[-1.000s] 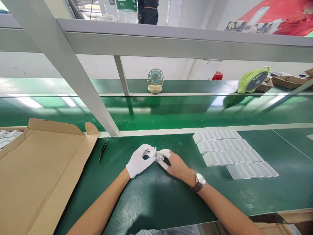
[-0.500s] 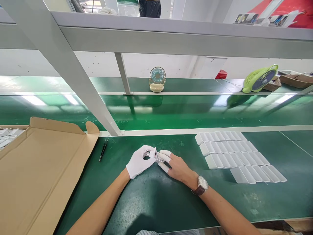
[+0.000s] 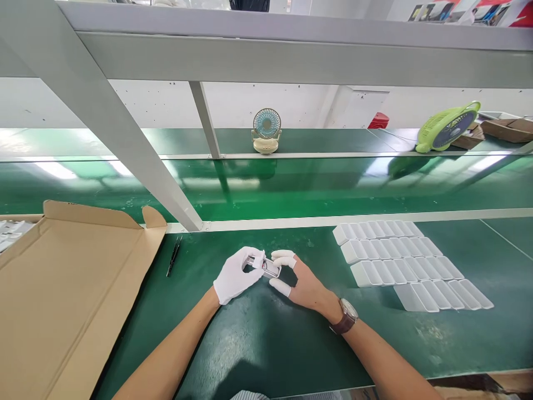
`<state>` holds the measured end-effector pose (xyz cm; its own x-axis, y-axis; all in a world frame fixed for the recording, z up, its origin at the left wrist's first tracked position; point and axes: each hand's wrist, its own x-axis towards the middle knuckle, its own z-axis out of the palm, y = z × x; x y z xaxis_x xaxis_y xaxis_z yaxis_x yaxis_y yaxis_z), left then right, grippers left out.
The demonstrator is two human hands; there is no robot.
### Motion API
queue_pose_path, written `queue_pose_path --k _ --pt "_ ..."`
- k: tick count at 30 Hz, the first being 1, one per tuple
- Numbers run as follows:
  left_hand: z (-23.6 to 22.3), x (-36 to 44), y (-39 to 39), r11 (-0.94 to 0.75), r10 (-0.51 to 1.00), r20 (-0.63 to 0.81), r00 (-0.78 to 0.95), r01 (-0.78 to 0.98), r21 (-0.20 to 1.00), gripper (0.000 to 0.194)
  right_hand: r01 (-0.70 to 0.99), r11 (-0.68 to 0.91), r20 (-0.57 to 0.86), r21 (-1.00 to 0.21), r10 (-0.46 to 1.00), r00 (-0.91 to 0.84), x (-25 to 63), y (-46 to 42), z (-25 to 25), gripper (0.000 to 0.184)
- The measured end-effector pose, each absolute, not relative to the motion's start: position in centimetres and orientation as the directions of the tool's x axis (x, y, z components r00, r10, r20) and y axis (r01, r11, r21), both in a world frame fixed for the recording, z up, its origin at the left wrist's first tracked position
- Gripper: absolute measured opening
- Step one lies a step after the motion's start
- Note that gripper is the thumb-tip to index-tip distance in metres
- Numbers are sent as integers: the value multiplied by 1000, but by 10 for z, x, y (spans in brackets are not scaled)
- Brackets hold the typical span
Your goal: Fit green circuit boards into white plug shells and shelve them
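In a white glove, my left hand (image 3: 237, 276) grips a small white and grey device casing (image 3: 270, 269), which looks hollow with thin wires inside. It is too small to name more exactly. My right hand (image 3: 300, 280), with white finger cots on several fingers and a watch at the wrist, is at the casing's right end. Its thumb and fingers are apart around that end; whether a fingertip touches it is hard to see. Black tweezers (image 3: 174, 256) lie on the green table (image 3: 233, 355) to the left of my hands.
Rows of white plastic compartments (image 3: 395, 250) lie on the right. A large cardboard box (image 3: 79, 289) with its flap folded out covers the left side. A slanted metal post (image 3: 137, 155) rises behind the tweezers. A small fan (image 3: 267, 130) and a green fan (image 3: 445, 129) stand at the back.
My right hand's fingers have spread away from the casing, showing more of its right end. My left hand keeps its hold. The whole view has tilted down slightly.
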<state>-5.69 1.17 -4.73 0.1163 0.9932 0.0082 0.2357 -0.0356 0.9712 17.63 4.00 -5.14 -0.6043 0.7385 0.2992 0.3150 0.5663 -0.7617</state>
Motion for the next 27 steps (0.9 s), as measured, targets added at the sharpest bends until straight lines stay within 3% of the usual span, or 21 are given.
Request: queue_pose_path --k 3,7,12,17,20,27 --pt "-47 -57 11 -25 994 -2 110 245 969 31 356 585 290 -729 735 -613 175 39 -55 29" --pt "-46 -56 11 -26 993 -4 115 253 967 30 437 643 275 -629 709 -649 173 38 -58 30" --pt "-46 -57 11 -44 992 11 127 260 965 30 403 614 341 -679 749 -568 181 40 -56 30" --pt "-47 -58 12 -46 990 9 142 257 965 27 440 699 323 -564 677 -661 182 41 -61 53" --pt "-47 -57 13 -48 990 12 141 257 965 26 459 728 280 -509 644 -712 178 41 -65 49" --pt "-46 -58 13 -41 989 4 149 245 969 27 457 700 289 -548 672 -682 176 43 -69 47"
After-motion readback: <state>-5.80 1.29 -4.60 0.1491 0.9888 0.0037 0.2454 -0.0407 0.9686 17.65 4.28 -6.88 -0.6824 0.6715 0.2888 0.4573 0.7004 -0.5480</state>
